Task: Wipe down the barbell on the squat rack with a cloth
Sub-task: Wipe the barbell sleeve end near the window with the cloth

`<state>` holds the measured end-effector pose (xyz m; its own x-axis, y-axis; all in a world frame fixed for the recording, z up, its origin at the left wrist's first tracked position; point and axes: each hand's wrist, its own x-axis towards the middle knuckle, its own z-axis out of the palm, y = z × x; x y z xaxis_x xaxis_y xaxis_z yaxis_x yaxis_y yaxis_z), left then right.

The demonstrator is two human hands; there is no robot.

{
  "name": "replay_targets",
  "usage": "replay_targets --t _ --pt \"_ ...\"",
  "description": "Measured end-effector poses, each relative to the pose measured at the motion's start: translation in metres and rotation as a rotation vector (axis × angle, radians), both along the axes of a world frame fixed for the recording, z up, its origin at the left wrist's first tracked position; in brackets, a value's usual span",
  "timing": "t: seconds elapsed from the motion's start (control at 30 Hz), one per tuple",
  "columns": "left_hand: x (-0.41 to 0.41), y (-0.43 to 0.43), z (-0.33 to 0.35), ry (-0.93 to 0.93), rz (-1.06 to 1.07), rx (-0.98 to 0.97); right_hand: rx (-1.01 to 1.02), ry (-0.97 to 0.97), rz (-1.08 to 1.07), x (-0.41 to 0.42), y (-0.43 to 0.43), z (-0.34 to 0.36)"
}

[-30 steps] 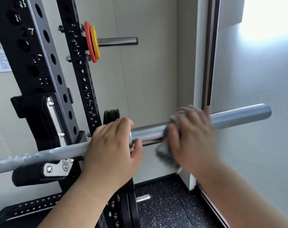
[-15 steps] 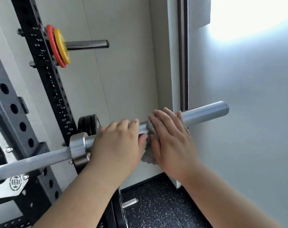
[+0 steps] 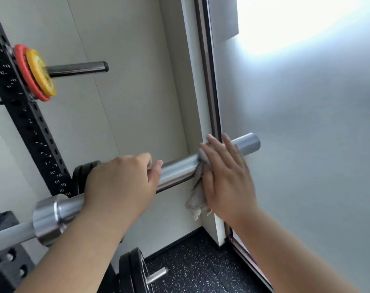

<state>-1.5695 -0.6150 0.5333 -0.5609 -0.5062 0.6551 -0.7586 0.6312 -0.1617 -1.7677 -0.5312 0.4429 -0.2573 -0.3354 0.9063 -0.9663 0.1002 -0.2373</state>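
Gym corner: pale wall (image 3: 127, 81) panels and a frosted pane (image 3: 306, 166) at the back, speckled black rubber floor (image 3: 190, 269) below. Nearest, two bare forearms (image 3: 74, 250) rise from 7 and 5 o'clock.

The left hand (image 3: 120, 185) sits just left of centre, knuckles up. Its fingers curl over the top of the barbell (image 3: 177, 170) sleeve and the thumb lies along the near side, so it grips the steel just right of the collar (image 3: 48, 216).

The right hand (image 3: 226, 178), at 3 o'clock from the left one and slightly blurred, lies flat. Its fingers are straight and close together, pointing toward 11 o'clock over the bar, and they press the cloth (image 3: 198, 197) against the sleeve near its free end. The grey cloth lies over the bar under the palm, and its loose tail hangs toward 6 o'clock.

The barbell runs from 8 o'clock up toward 2 o'clock. Its thin shaft leaves the frame at the left edge, and its end shows just beyond the right hand.

At 6 o'clock, black plates (image 3: 135, 271) sit on a short peg (image 3: 156, 275). Farther back, at 9 o'clock, the black squat rack upright (image 3: 34, 132) has numbered holes. At 10 o'clock it carries a red plate (image 3: 23, 66) and a yellow plate (image 3: 38, 64) on a steel storage peg (image 3: 78, 68).
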Motion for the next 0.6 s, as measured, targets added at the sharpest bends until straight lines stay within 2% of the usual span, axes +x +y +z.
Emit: replay_targets --t 0.13,0.23,0.3,0.37,0.47,0.53,0.6 --pt "-0.023 0.013 -0.021 -0.107 -0.051 -0.034 -0.063 -0.225 -0.111 -0.037 -0.001 0.018" --pt "-0.037 0.015 -0.025 -0.155 0.007 -0.076 -0.034 -0.146 -0.019 -0.017 -0.004 0.008" --pt "-0.042 0.014 -0.020 -0.163 0.031 -0.090 -0.049 -0.092 -0.038 -0.034 -0.002 0.003" --pt "-0.045 0.008 -0.012 -0.170 0.017 -0.041 -0.103 -0.236 -0.085 -0.065 -0.001 0.011" --pt "-0.050 -0.003 0.000 -0.169 0.007 0.128 -0.178 -0.519 0.014 -0.080 -0.003 0.018" --pt "-0.054 -0.009 0.005 -0.171 0.011 0.242 -0.209 -0.589 0.085 -0.062 -0.007 0.011" --pt "-0.055 -0.013 0.006 -0.157 -0.004 0.273 -0.201 -0.577 0.085 -0.042 -0.009 -0.001"
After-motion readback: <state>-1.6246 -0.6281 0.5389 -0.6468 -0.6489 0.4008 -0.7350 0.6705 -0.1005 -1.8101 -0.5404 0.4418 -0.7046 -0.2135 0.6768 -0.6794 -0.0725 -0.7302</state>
